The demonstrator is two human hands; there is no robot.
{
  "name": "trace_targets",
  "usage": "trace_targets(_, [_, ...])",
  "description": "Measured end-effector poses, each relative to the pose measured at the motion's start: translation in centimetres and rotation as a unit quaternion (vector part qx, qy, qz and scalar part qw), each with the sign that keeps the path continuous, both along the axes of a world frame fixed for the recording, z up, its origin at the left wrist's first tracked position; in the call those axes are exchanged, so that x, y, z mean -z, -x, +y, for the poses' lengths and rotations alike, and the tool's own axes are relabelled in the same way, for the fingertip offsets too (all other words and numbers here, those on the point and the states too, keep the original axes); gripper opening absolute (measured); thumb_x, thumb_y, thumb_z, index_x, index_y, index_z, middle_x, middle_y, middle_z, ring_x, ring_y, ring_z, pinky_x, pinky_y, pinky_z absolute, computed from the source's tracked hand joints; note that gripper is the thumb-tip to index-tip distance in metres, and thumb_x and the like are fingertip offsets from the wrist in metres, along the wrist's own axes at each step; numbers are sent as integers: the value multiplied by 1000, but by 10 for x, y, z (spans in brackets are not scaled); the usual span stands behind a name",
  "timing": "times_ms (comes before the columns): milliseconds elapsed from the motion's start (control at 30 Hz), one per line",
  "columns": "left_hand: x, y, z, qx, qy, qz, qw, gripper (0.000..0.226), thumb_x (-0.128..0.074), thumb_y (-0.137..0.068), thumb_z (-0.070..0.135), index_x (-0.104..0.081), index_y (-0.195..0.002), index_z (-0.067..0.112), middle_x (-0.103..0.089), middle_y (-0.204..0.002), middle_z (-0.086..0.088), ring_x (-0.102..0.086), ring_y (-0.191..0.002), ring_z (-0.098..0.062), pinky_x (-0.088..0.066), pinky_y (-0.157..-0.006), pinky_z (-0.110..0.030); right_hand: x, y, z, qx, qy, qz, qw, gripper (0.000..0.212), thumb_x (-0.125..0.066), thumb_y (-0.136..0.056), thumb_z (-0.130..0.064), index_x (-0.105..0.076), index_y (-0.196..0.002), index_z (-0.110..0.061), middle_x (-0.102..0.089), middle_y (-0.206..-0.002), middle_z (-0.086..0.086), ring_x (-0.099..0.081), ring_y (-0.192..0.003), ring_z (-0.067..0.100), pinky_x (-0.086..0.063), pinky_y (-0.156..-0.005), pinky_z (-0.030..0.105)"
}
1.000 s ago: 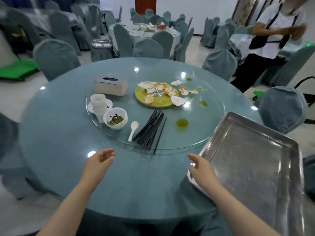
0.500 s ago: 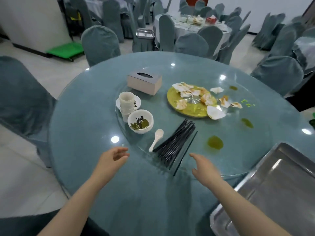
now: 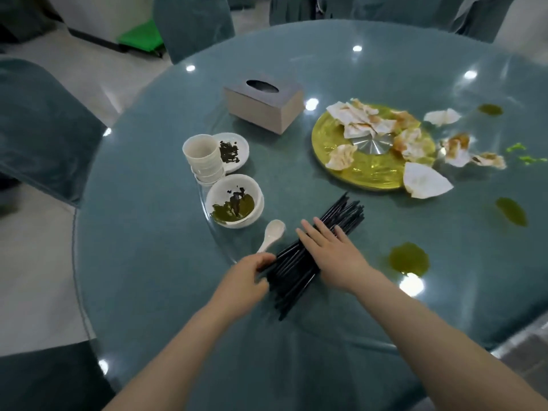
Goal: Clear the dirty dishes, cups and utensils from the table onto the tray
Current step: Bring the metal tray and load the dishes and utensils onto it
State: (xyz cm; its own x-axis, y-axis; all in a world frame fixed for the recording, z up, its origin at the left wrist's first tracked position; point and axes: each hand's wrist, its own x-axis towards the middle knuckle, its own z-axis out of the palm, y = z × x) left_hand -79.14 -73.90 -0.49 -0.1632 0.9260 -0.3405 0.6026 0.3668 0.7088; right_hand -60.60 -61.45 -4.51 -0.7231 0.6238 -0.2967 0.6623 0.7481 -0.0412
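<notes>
The chopsticks (image 3: 311, 256) are pinned under the flat, spread right hand (image 3: 335, 256); the left hand (image 3: 246, 277) apparently pinches their near ends. Loosely gathered, strays may roll off the counter (image 3: 148, 262).

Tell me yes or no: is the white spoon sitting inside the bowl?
No: the white spoon lies on the glass turntable beside the bowl, not in it.

I count one bowl (image 3: 235, 200), one saucer (image 3: 237, 149), one spoon (image 3: 271, 235), one cup stack (image 3: 203, 159), one chopstick bundle (image 3: 314, 250), one tissue box (image 3: 264, 105), one yellow plate (image 3: 367, 170).
</notes>
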Motion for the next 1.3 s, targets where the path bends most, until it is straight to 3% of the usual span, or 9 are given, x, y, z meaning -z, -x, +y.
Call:
trace_targets(167, [16, -33, 21, 58, 17, 112, 992, 64, -64, -83, 33, -37, -140, 20, -44, -140, 5, -41, -129, -14, -36, -100, -23, 9, 8, 8, -65, 17, -4, 998, 88, -55, -84, -18, 0, -152, -17, -4, -160, -2, 5, -147, 17, 6, -113, 57])
trace_targets(300, [29, -51, 19, 68, 99, 210, 970, 99, -68, -79, 49, -12, -150, 9, -14, -156, -7, -17, -143, -24, -19, -116, -33, 9, 7, 12, -82, 5, 34, 996, 74, -56, -80, -19, -26, -147, -21, -31, -144, 0, -22, -140, 21, 7, -111, 61])
trace_targets(367, [33, -54, 17, 61, 78, 252, 963, 90, -68, -79, 48, -20, -146, 11, -20, -150, -7, -22, -137, -25, -25, -112, -33, 9, 6, 10, -83, 4, 44, 996, 65, -56, -79, -19, -35, -141, -22, -38, -135, 0, -31, -132, 23, 2, -113, 59])
trace_targets(500, [33, -55, 16, 49, 38, 311, 948, 52, -59, -87, 39, -38, -128, 15, -39, -129, -5, -37, -119, -24, -37, -91, -30, 6, 7, 6, -79, -4, 63, 995, 45, -54, -78, -16, -47, -122, -23, -46, -120, 0, -42, -116, 25, -19, -112, 51])
trace_targets(600, [31, -59, 19, 52, 54, 339, 938, 38, -54, -87, 28, -42, -119, 11, -43, -122, -7, -41, -112, -24, -32, -80, -26, 3, 9, 7, -90, -7, 58, 994, 44, -56, -73, -17, -48, -116, -22, -47, -114, 1, -44, -108, 26, -38, -91, 38])
trace_targets(733, [31, -62, 28, 65, 96, 348, 930, 42, -56, -81, 27, -42, -115, 7, -47, -118, -10, -45, -107, -26, -33, -78, -27, 1, 11, 6, -99, -5, 41, 994, 41, -58, -72, -17, -47, -111, -19, -46, -109, 2, -44, -103, 25, -28, -73, 32])
trace_targets(867, [31, -65, 29, 87, 113, 373, 917, 46, -60, -80, 32, -42, -115, 6, -48, -117, -10, -49, -107, -27, -40, -79, -31, -1, 8, 4, -105, -1, 35, 994, 40, -61, -72, -18, -46, -109, -19, -46, -110, 2, -44, -102, 24, -24, -72, 30])
trace_targets(1067, [35, -67, 23, 99, 95, 394, 909, 33, -50, -84, 21, -42, -114, 7, -49, -115, -12, -49, -103, -27, -40, -84, -32, -5, 11, -2, -90, -4, 29, 995, 37, -59, -73, -12, -46, -107, -17, -48, -109, 3, -44, -102, 24, -23, -72, 29])
trace_targets(1300, [40, -61, 11, 86, 63, 386, 916, 27, -50, -86, 19, -44, -111, 10, -47, -115, -9, -46, -103, -25, -39, -79, -28, -4, 12, -10, -85, -6, 30, 996, 35, -58, -75, -10, -46, -108, -17, -45, -112, 3, -43, -104, 24, -25, -73, 30])
